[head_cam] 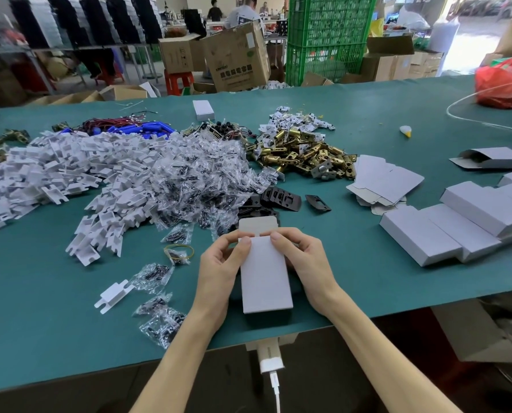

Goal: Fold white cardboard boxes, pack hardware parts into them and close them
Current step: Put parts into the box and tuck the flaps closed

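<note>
**A:** How far along is this one?

**B:** The person is holding one white box (265, 278) over the near edge of the bench (368, 281), right in the middle. The left hand (219, 263) and right hand (305, 260) are each pinching its far end, thumb on top and fingers curling underneath, so both grips are closing on cardboard.

**A:** Is it closed?

**B:** Not yet. The far flap (257, 226) is standing open, pointing away from the person. The near end is looking shut. Nothing is showing inside, so I cannot tell whether parts are in it.

**A:** And the rest of the job?

**B:** Closed boxes (457, 228) are lying together at the right, so I am judging several as done. Beyond them, another box (490, 158) is lying with its end open. Flat blanks (385, 180) are waiting just beside the brass latches (305, 150). Heaps of white plastic pieces (70, 168) and bagged screws (195, 177) are covering the left and middle, with black plates (281, 198) lying just past the held box. I am reckoning plenty of folding and packing is remaining.
</note>
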